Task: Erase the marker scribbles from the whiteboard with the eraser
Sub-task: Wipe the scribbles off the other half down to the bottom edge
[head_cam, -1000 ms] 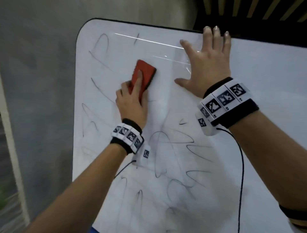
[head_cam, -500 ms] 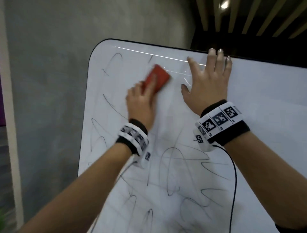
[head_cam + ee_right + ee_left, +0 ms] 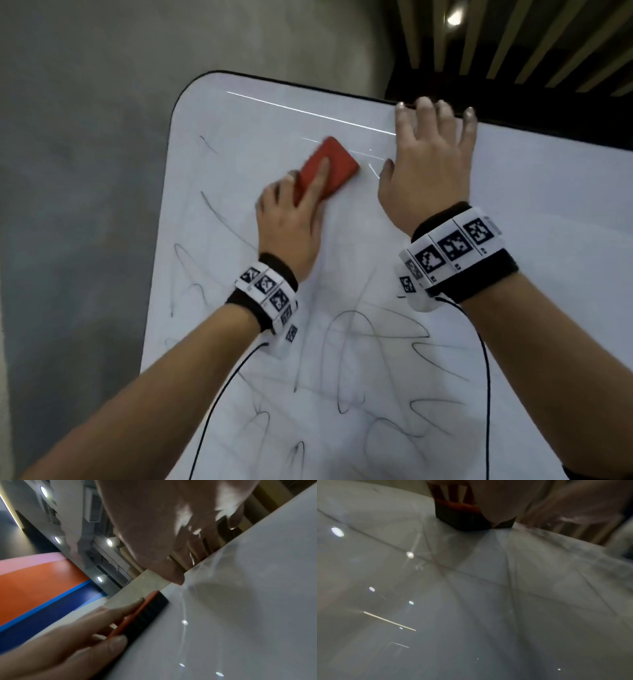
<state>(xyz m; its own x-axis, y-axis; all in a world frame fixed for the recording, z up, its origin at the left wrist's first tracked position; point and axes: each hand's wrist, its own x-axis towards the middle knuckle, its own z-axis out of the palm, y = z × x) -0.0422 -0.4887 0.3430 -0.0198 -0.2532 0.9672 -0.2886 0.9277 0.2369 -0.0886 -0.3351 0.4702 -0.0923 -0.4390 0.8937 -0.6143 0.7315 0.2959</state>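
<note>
The whiteboard [image 3: 513, 212] stands upright with black marker scribbles [image 3: 363, 346] over its lower half and left side [image 3: 214, 209]. My left hand [image 3: 294, 212] grips the red eraser [image 3: 334, 161] near the top middle, index finger along its back, its dark felt flat on the board. In the left wrist view the eraser [image 3: 458, 517] sits at the top under my fingers. My right hand [image 3: 431, 161] presses flat on the board just right of the eraser, fingertips at the top edge. The right wrist view shows the eraser [image 3: 152, 614] with my left thumb [image 3: 113, 643] against its side.
A grey wall [image 3: 85, 171] lies left of the board. Dark slatted ceiling [image 3: 513, 44] shows beyond the top edge. Wrist cables [image 3: 486, 377] hang in front of the lower board. The patch around the eraser shows no marks.
My left hand swept the eraser up and to the right, towards my right hand. The loop and short stroke near the top left are gone. My right hand stayed put.
</note>
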